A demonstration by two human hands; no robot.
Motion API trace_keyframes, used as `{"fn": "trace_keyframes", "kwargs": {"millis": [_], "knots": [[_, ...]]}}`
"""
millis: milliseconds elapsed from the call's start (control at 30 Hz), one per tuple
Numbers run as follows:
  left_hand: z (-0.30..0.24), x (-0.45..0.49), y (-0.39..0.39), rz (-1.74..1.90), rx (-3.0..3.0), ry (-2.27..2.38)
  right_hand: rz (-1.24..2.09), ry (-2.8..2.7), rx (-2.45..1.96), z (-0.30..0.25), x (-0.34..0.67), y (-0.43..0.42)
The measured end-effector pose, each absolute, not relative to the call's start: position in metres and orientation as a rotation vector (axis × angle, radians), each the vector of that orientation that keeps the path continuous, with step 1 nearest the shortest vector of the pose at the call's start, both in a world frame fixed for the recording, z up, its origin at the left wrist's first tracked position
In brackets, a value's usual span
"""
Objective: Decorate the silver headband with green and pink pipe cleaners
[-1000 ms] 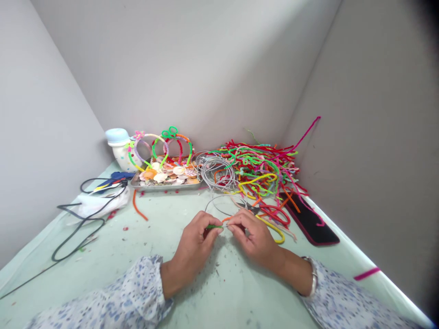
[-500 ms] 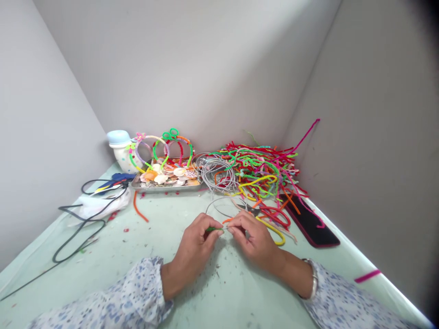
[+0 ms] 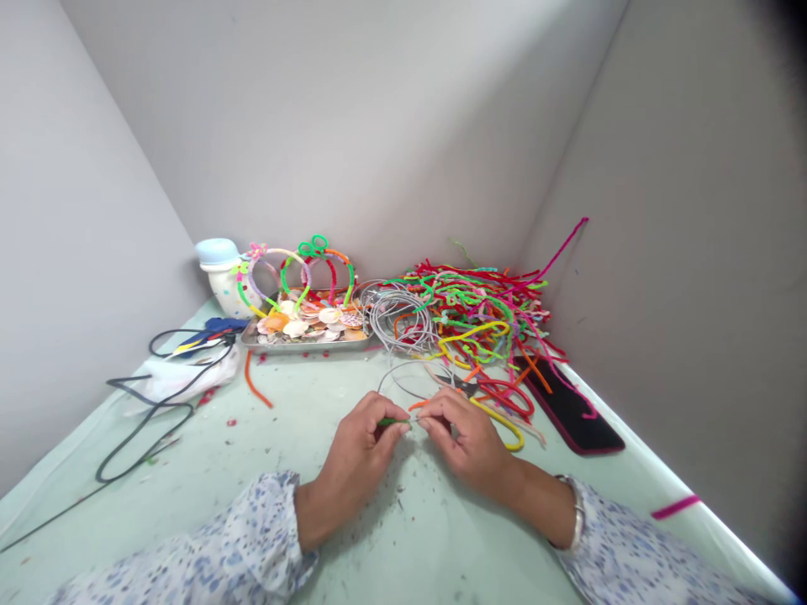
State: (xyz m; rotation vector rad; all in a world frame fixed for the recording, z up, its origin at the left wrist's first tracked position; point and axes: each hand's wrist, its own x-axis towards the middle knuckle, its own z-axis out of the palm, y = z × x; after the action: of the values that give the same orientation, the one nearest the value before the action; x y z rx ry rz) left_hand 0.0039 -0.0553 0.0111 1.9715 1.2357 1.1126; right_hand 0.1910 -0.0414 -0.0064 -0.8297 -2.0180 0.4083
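Observation:
Between thumb and fingers, my left hand (image 3: 366,441) pinches a short green pipe cleaner (image 3: 396,421). My right hand (image 3: 463,437) faces it, thumb and index finger closed on a thin grey wire (image 3: 415,419). The wire's tip meets the end of the green piece, or nearly so; the exact contact is too small to tell. Just beyond my hands a loop of grey wire (image 3: 403,366) lies on the table. Red-handled scissors (image 3: 504,395) rest behind my right hand, partly among loose pipe cleaners, with a yellow pipe cleaner (image 3: 501,424) nearer to it.
A metal tray (image 3: 308,346) of shells holds colourful hoops at the back. Beside it are coiled wire (image 3: 400,319) and a pipe cleaner heap (image 3: 479,302). A phone (image 3: 577,412) lies right; a black cable (image 3: 148,412), plastic bag (image 3: 189,378) and blue-lidded container (image 3: 220,273) stand left.

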Motion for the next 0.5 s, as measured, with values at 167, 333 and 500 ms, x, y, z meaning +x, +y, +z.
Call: {"fn": "trace_keyframes", "kwargs": {"millis": [167, 333, 500], "knots": [[0.0128, 0.0038, -0.0564, 1.092, 1.969, 1.245, 0.405, -2.023, -0.828, -0.0043, 0.1911, -0.0422], [0.0147, 0.0040, -0.0564, 1.046, 1.977, 1.260, 0.409, -2.037, -0.829, -0.0037, 0.1913, -0.0424], [0.0144, 0.0055, -0.0559, 1.040, 1.951, 1.266, 0.400, -2.029, -0.830, -0.0057, 0.1917, -0.0425]]}}
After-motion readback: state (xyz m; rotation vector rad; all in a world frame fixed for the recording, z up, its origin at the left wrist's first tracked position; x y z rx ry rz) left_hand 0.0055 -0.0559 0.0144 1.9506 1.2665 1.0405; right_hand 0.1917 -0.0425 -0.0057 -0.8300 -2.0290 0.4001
